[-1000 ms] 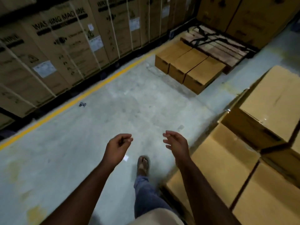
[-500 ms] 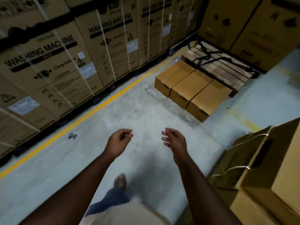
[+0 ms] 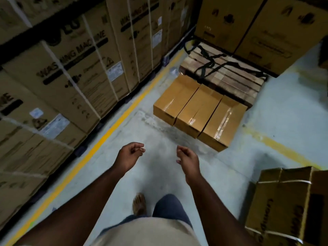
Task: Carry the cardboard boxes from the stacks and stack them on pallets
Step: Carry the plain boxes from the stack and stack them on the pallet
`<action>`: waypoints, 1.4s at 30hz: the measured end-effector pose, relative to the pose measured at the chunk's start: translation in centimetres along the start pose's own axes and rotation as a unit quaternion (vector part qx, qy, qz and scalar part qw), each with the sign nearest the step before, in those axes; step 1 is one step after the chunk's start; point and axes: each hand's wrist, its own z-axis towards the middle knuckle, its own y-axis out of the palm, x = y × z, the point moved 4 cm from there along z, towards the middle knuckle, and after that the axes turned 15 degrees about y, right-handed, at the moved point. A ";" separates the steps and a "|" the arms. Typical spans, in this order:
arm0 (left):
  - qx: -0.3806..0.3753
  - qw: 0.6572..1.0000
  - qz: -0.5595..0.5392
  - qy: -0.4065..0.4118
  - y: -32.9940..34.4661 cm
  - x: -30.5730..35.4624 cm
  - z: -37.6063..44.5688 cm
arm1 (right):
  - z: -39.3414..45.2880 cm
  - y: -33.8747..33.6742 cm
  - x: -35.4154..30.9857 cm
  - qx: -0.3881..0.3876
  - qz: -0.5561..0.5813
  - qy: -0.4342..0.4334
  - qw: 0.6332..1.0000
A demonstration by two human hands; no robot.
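Observation:
Three plain taped cardboard boxes (image 3: 198, 110) sit side by side on the near end of a wooden pallet (image 3: 229, 77), ahead and right of centre. Black straps lie across the pallet's bare slats. My left hand (image 3: 128, 156) and my right hand (image 3: 187, 159) hang in front of me over the concrete floor, fingers loosely curled, holding nothing. Both hands are well short of the boxes. A strapped cardboard box (image 3: 285, 201) stands at the lower right edge.
A wall of tall washing-machine cartons (image 3: 71, 68) runs along the left behind a yellow floor line (image 3: 99, 141). Large cartons (image 3: 248, 27) stand behind the pallet. Another yellow line (image 3: 280, 148) crosses at right. My foot (image 3: 139, 204) is on the floor below my hands.
I have walked forward and turned left: the pallet and its three boxes are nearer. The stack at my right has slid out of view. My hands stay empty.

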 end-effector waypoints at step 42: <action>-0.162 0.935 0.224 -0.221 11.4 -40.3 82.6 | 80.7 19.1 -6.6 0.074 0.170 0.196 0.963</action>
